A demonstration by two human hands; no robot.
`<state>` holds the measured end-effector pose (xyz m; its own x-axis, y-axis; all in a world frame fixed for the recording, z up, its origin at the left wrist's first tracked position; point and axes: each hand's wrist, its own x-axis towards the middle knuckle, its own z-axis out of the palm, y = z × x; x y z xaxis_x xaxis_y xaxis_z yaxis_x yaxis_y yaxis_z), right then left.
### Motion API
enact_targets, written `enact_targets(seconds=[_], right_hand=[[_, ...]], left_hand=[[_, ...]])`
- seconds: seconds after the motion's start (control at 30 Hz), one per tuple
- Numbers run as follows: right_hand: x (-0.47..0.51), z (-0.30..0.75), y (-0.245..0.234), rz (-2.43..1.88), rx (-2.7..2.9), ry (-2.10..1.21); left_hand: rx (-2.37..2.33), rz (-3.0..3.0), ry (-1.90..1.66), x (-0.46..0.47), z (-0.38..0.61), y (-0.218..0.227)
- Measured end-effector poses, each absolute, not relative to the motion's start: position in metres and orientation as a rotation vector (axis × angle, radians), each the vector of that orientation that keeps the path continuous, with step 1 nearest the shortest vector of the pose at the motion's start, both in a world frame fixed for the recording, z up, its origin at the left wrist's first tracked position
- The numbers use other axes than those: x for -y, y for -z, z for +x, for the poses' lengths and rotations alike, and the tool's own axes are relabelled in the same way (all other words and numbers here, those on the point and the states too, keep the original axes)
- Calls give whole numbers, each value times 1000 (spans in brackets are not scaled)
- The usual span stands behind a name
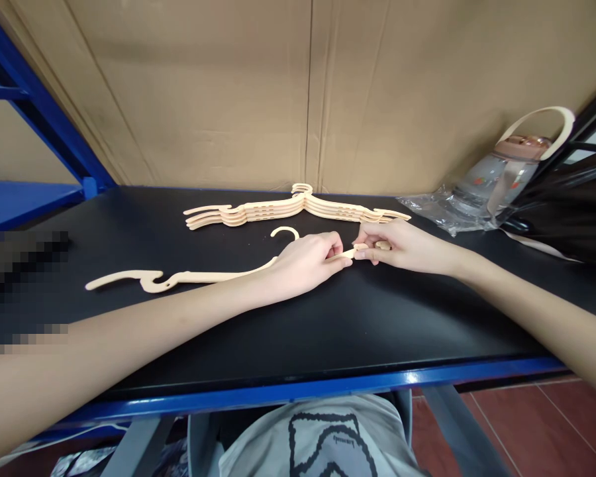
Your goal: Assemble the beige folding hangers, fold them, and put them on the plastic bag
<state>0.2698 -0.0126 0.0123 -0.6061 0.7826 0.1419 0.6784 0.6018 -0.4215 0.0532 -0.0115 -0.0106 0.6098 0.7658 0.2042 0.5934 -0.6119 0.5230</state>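
Note:
A cream-coloured clothes hanger (213,276) lies along the black table, its hook beside my left wrist. My left hand (314,260) is closed on the hanger's right arm, thumb and fingers pinching it. Just to the right, my right hand (395,244) also pinches that arm near its notched end. My hands and the left forearm hide much of the hanger's middle and right side. Behind them lies a neat stack of several matching hangers (273,209), hooks pointing away from me; my right hand overlaps the stack's right end in view.
A clear jug (496,175) with a pinkish lid and cream handle stands at the back right, by crumpled clear plastic (434,207). Cardboard (218,93) backs the black tabletop (298,331). A blue frame post (44,93) rises at left; a blue edge (288,392) runs along the front.

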Motion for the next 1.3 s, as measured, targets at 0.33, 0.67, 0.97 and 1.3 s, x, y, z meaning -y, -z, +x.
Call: enact_targets(seconds=[0.33,0.67,0.97,1.3], right_hand=[[14,270,-12,-1204,2566,-445],[14,266,-6,-1207,2451,-624],[19,259,0,-1180,2436,-584],[23,258,-7,-1235,2536,-39]], left_hand=[[-1075,2443,-526,13,53,5],[-987,2323,-666,9,54,12],[-916,2352,-621,6,51,10],[-909,2233,-582,-1,54,13]])
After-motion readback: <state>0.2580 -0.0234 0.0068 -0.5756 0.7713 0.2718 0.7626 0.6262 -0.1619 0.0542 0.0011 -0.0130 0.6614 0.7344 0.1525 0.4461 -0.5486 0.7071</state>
